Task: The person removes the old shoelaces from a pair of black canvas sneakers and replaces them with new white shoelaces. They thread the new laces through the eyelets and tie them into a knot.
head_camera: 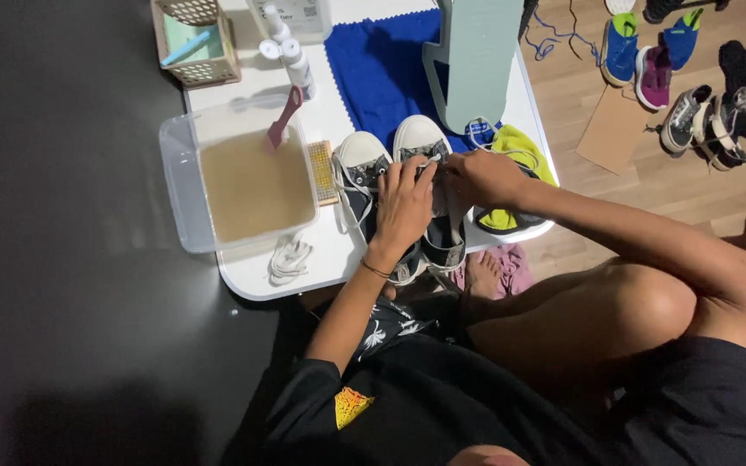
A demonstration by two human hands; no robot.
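A: What are the hands doing?

B: Both hands are on the right sneaker. The left hand lies over the middle of the shoe, fingers bent down on it. The right hand is just beside it, pinching the white lace near the toe.

A: So the hands are close together?

B: Yes, almost touching, both closed on the shoe and its lace.

A: Where is the shoe?

B: On the white bench, near the front edge. The other sneaker sits right next to it, toes pointing away.

A: What else is there?

B: A clear tub of brown water is to the left, with a pink brush leaning in it. A loose white lace lies in front of the tub. A blue cloth is behind the shoes, and more shoes lie on the wooden floor.
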